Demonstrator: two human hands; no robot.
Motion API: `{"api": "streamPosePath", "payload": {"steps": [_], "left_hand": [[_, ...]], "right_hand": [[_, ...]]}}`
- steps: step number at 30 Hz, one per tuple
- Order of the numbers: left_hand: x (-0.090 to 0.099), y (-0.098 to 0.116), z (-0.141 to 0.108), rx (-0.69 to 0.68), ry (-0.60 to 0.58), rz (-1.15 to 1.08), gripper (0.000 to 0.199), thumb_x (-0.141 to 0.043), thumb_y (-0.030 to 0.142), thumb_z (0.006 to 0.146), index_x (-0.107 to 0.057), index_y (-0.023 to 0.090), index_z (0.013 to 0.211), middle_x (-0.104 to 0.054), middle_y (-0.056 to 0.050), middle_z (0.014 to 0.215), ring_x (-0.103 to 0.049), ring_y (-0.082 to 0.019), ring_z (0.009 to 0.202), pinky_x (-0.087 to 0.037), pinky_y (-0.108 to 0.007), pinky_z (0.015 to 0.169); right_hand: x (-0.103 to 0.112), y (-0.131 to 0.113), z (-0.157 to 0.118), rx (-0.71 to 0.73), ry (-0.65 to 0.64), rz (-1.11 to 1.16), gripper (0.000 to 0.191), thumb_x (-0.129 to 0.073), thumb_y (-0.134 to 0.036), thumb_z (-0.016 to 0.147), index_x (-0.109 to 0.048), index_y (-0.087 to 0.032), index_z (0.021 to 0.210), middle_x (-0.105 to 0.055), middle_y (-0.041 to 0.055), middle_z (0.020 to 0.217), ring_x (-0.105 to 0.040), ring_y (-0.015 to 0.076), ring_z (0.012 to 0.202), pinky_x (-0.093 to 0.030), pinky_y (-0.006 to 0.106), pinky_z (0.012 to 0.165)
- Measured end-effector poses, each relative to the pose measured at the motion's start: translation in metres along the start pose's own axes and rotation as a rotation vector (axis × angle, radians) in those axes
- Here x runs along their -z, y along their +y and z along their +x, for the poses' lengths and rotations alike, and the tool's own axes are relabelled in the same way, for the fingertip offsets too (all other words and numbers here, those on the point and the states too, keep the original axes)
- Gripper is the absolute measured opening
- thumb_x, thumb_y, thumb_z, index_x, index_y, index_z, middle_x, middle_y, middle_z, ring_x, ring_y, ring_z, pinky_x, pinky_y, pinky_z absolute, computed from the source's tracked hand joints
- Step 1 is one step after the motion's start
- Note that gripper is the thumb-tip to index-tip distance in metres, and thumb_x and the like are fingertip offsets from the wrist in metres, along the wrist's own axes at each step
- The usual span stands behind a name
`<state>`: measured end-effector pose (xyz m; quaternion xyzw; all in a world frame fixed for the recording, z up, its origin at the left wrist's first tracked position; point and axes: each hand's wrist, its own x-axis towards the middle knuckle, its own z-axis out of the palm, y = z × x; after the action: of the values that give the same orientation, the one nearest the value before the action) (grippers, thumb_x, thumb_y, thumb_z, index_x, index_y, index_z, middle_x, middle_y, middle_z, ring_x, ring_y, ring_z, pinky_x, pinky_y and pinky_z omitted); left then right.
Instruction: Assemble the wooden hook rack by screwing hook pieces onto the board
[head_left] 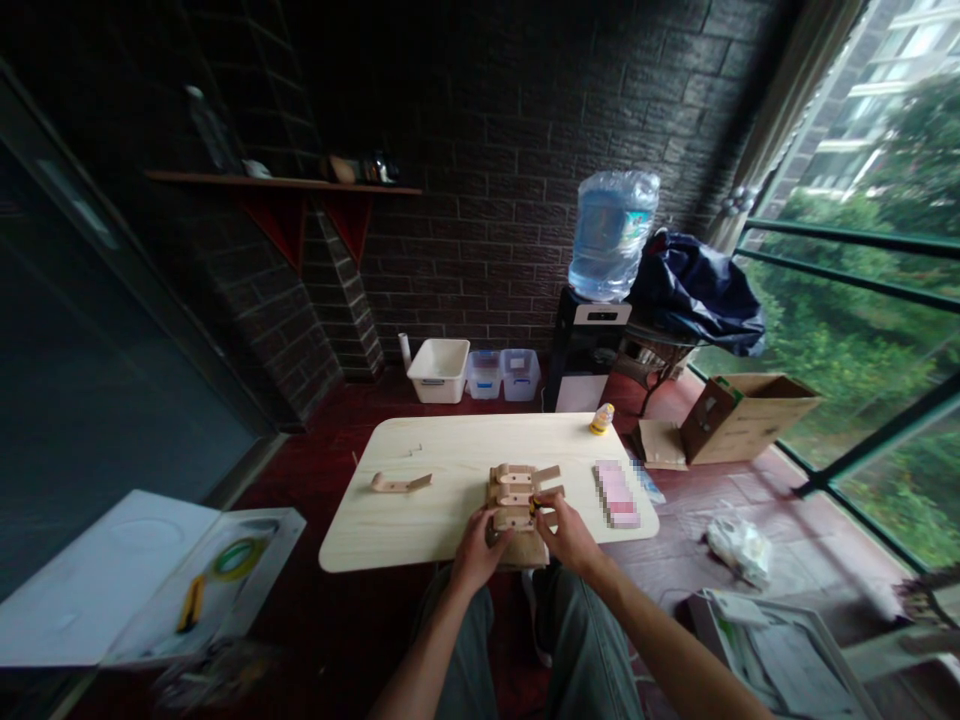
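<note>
In front of me on the table lies a wooden board (pixel 523 552) bearing several curved wooden hook pieces (pixel 516 478) with dark screw holes, set in a row. My left hand (pixel 477 552) grips the board's left side by the nearest hook piece, thumb and fingers closing on it. Pinched in the fingers of my right hand (pixel 564 535) is a small yellow-and-black stubby screwdriver (pixel 535 506), held at the right part of the hook pieces. Its tip is hidden. Further left a loose curved wooden hook (pixel 403 484) lies alone, with small screws (pixel 415 450) behind it.
On the pale table (pixel 442 437) a yellow-based clear container (pixel 601 418) stands at the back right, near a blurred pink item (pixel 618 493). Beyond are plastic bins (pixel 440 370) and a water dispenser (pixel 592 340). An open toolbox (pixel 225 570) sits left, a cardboard box (pixel 742 418) right.
</note>
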<state>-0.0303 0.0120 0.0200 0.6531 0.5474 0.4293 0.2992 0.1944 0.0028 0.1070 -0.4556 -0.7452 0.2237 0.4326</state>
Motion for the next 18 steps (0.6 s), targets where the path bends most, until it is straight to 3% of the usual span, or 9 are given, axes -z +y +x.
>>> {"api": "streamPosePath", "payload": {"steps": [9, 18], "left_hand": [[0.001, -0.001, 0.003, -0.013, 0.009, 0.008, 0.047, -0.070, 0.052, 0.086, -0.063, 0.027, 0.124, -0.067, -0.010, 0.134, -0.063, -0.029, 0.128, -0.051, -0.049, 0.111], [0.000, -0.003, 0.002, -0.010, 0.000, 0.012, 0.046, -0.069, 0.053, 0.086, -0.062, 0.027, 0.124, -0.067, -0.010, 0.134, -0.062, -0.029, 0.129, -0.050, -0.050, 0.112]], "right_hand": [[-0.007, 0.015, -0.004, 0.011, 0.034, -0.008, 0.027, -0.054, -0.029, 0.101, -0.056, -0.025, 0.128, -0.073, 0.0110, 0.119, -0.073, 0.0244, 0.109, -0.061, 0.045, 0.094], [-0.008, 0.009, -0.005, 0.025, 0.079, -0.008, 0.023, -0.057, -0.030, 0.100, -0.058, -0.025, 0.122, -0.073, 0.0108, 0.116, -0.072, 0.0253, 0.109, -0.060, 0.046, 0.094]]}}
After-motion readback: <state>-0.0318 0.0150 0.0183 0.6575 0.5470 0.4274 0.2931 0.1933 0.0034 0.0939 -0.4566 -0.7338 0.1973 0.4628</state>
